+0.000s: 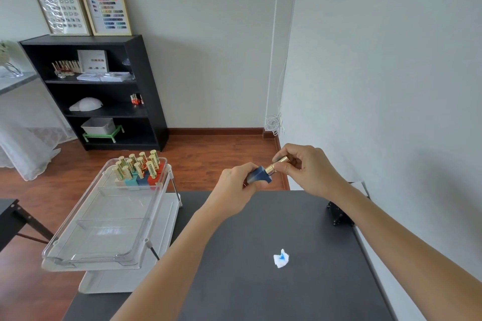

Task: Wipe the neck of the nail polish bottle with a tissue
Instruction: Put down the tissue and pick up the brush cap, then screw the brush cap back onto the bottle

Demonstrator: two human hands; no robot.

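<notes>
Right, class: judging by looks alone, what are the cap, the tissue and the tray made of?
Cap: probably gold-finished metal or metallised plastic, since it gleams. Tissue: soft white paper, crumpled, stained blue. Tray: clear hard plastic; you see through it.

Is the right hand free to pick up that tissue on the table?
Probably not yet: the right hand is pinching the gold cap of the bottle. Nothing blocks the tissue on the table.
</notes>
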